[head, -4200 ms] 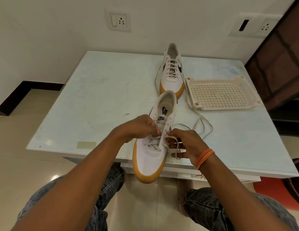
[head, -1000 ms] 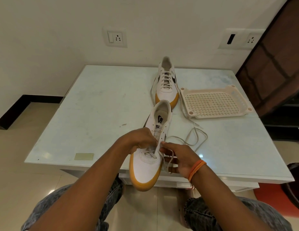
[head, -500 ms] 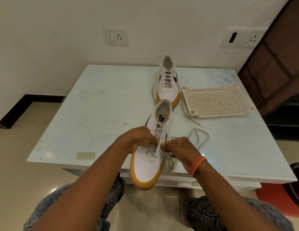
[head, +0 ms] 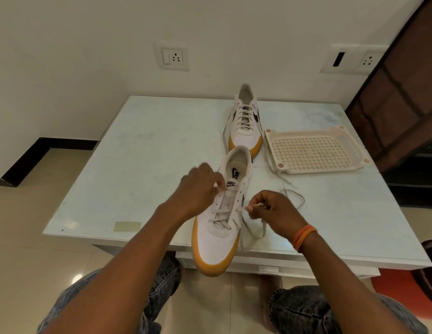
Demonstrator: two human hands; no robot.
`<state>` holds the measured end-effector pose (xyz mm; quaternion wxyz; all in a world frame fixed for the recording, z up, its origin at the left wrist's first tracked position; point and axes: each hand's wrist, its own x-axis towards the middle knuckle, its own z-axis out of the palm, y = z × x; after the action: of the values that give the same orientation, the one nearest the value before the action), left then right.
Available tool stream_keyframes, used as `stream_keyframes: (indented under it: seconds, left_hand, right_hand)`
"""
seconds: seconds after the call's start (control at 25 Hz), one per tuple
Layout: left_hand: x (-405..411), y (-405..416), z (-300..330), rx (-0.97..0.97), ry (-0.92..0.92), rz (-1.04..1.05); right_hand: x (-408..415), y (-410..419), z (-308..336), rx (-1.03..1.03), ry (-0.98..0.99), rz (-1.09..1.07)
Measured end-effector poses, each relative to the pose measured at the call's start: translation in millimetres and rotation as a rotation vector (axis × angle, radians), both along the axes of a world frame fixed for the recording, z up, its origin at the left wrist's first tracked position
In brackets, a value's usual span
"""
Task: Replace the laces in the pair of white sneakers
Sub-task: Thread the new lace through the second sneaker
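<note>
Room: white wall with two socket plates (head: 172, 56), tan floor below.
Counter (head: 147, 150): pale and glossy; I see lots of bare room on its left half.
Near sneaker (head: 216, 244): its yellow toe sticks out past the counter's front edge.
Writing: "NIKE" shows on the tongue and inside the shoe.
Left hand (head: 198, 189): fingers curled, pinching the sneaker's left side by the tongue.
Right hand (head: 275, 210): fingers pinch the lace (head: 242, 209), just beside the shoe.
Far sneaker (head: 245, 124): laced, near the back edge, touching the tray (head: 313, 150).
</note>
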<state>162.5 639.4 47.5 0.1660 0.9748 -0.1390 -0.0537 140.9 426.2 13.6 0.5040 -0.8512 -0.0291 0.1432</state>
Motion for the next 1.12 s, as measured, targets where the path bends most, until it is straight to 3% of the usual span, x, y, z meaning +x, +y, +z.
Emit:
stream_keyframes:
  seconds: [0.08,0.12,0.32,0.52,0.76,0.92,1.04,1.12]
  left_hand:
    - [4,9,-4,0.067,-0.215,-0.113]
    - [5,8,-6,0.115,-0.229,-0.171]
    - [2,-4,-4,0.326,-0.167,-0.224]
    - [0,10,6,0.249,-0.059,-0.113]
    - [3,16,6,0.255,-0.001,-0.136]
    - [4,16,5,0.206,-0.002,-0.119]
    - [5,14,-1,0.172,-0.018,-0.105]
    - [4,12,-3,0.138,-0.019,-0.088]
  right_hand:
    - [7,-9,1,-0.035,-0.057,-0.076]
    - [10,-11,2,-0.022,-0.067,-0.117]
    - [24,-27,9,-0.111,-0.28,-0.218]
    - [63,-38,26,-0.08,-0.335,-0.275]
    - [108,-29,55,0.085,-0.355,-0.258]
    - [102,-44,28,-0.32,-0.427,-0.255]
    - [66,-78,-15,-0.465,-0.145,-0.448]
    - [47,-84,-36,-0.571,0.103,-0.427]
